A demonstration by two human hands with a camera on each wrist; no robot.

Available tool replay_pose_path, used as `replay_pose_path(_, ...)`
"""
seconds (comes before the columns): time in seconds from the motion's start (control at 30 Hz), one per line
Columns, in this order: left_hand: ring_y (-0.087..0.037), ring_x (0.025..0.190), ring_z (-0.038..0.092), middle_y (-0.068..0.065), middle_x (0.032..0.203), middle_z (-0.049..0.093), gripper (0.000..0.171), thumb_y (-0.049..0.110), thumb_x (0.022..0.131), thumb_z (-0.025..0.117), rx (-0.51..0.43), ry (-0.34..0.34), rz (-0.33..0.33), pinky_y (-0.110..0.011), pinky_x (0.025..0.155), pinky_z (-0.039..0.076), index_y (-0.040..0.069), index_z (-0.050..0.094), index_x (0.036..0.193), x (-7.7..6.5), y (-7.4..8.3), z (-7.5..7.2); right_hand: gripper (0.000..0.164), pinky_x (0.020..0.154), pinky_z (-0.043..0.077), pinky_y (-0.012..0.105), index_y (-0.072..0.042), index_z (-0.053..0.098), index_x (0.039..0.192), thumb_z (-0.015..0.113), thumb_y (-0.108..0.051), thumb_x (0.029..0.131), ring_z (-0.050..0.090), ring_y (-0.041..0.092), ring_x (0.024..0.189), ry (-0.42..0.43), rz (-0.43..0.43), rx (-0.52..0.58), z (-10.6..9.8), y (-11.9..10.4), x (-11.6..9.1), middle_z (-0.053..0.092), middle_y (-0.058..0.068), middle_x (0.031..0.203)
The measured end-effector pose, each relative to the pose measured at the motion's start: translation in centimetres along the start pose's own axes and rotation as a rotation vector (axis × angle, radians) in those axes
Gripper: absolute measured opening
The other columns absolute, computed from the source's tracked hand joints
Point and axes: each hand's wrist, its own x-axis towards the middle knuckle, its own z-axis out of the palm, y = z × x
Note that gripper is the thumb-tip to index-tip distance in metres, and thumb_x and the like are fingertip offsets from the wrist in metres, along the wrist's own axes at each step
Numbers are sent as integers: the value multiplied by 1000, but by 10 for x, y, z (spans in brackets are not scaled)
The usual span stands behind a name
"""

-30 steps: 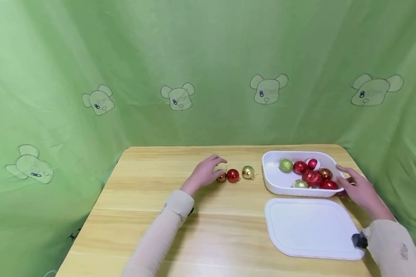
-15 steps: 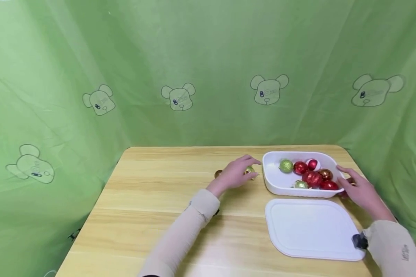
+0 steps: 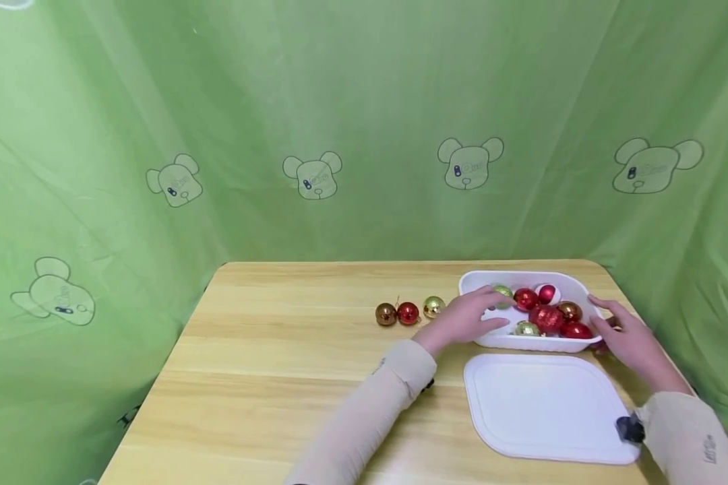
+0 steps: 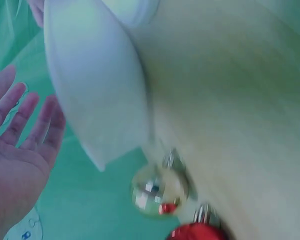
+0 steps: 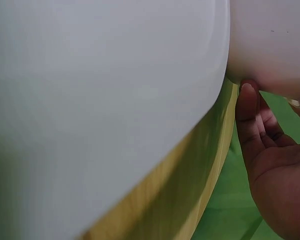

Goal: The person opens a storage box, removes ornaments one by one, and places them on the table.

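My left hand reaches over the left end of a white plastic box. Its fingers are spread and loosely bent, and the left wrist view shows nothing in the palm. Inside the box lie several round Christmas baubles, among them a green glittery bauble and a red textured bauble. At the box's right end, my right hand touches the wall with extended fingers and thumb. On the table left of the box lie a brown bauble, a red bauble and a gold bauble.
A white lid lies flat in front of the box, close to the right sleeve. The wooden table ends just right of the box. A green curtain with bear-head drawings hangs behind and around the table.
My left hand has moved right, past the brown, red and gold baubles, to the left end of the box. Those baubles have stayed in place. My right hand stays at the box.
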Motion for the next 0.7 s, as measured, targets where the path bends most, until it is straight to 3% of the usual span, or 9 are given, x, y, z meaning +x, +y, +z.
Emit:
replay_pose_path(0.33,-1,121,60,13,152,54,45,39,105,60,-1,-14,-27,-11,100,46,29,54,149,23,14,17,58,58,56,29,-6,28,161,44,-33,111,67,14,65,6,-1,14,-2,-5,4,67,29,101)
replay_pose_path(0.7,1,138,50,17,154,50,45,42,105,60,54,-45,-89,-18,114,41,33,55,148,32,15,37,59,58,57,29,-7,29,160,46,-34,111,67,16,65,1,21,62,1,-2,-2,66,24,96)
